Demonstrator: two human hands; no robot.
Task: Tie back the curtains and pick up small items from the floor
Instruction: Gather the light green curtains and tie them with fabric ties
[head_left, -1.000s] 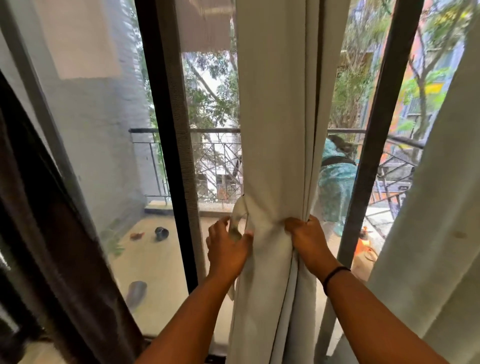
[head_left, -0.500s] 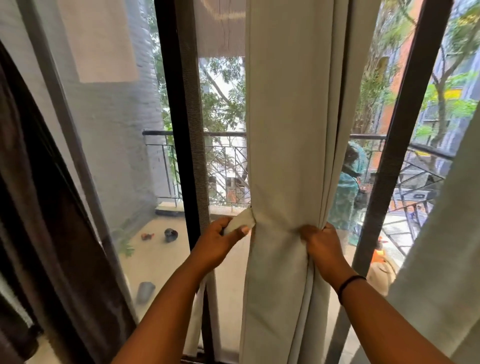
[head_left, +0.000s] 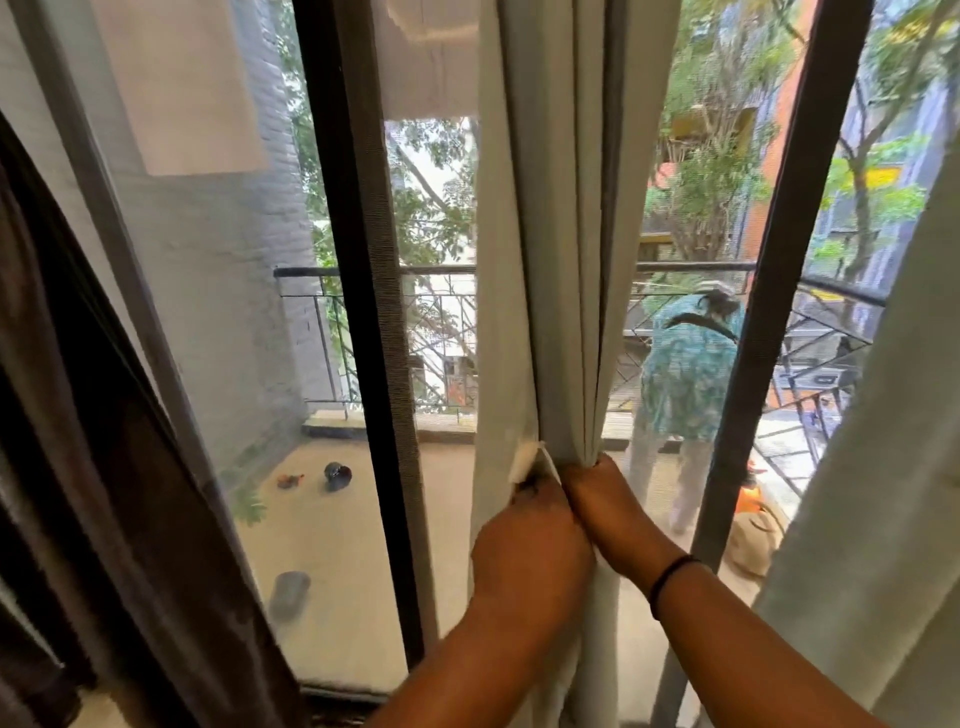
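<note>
My left hand (head_left: 530, 540) pinches the tieback strap's (head_left: 527, 460) end against the front of the pale curtain (head_left: 550, 260), ready to fasten; just right, my right hand (head_left: 605, 491) clamps the gathered folds so the bundle stays tight.

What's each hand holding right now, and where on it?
The right hand grips the gathered pale curtain at its bunched waist. The left hand holds the free end of the tie-back strip against the curtain's front.
</note>
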